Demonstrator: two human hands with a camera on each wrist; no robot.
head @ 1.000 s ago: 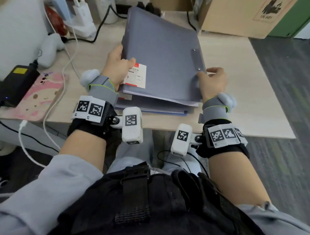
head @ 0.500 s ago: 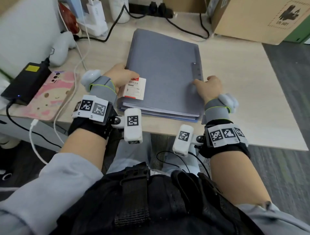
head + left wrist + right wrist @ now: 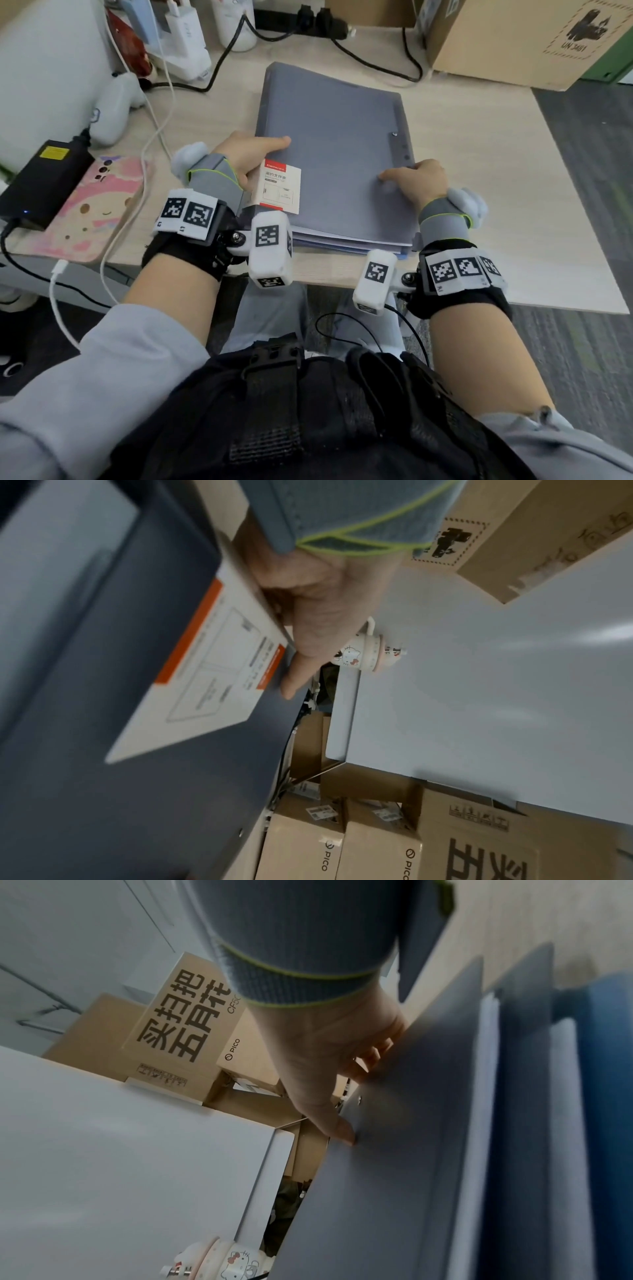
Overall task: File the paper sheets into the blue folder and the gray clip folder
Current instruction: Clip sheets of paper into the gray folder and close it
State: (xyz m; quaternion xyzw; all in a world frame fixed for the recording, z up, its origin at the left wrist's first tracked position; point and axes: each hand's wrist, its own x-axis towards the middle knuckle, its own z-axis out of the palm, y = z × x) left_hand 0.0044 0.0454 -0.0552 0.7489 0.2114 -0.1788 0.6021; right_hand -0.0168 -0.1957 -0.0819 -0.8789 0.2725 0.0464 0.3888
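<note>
The gray clip folder (image 3: 329, 144) lies closed and flat on the wooden desk, with a white and red label (image 3: 279, 186) at its near left corner. Under it, white paper sheets (image 3: 489, 1069) and the blue folder (image 3: 609, 1096) show as stacked edges. My left hand (image 3: 246, 161) grips the gray folder's left edge beside the label, thumb on top. My right hand (image 3: 421, 185) grips its right edge below the rivets, thumb on the cover and fingers curled under it.
A cardboard box (image 3: 513, 37) stands at the back right. Chargers (image 3: 181, 34) and cables (image 3: 150, 137) crowd the back left, with a black power brick (image 3: 41, 181) and a pink pad (image 3: 85, 209) to the left. Bare desk (image 3: 496, 171) lies right of the folders.
The gray folder, tilted up a second ago, has come down flat onto the stack. Both hands have kept their hold on its edges.
</note>
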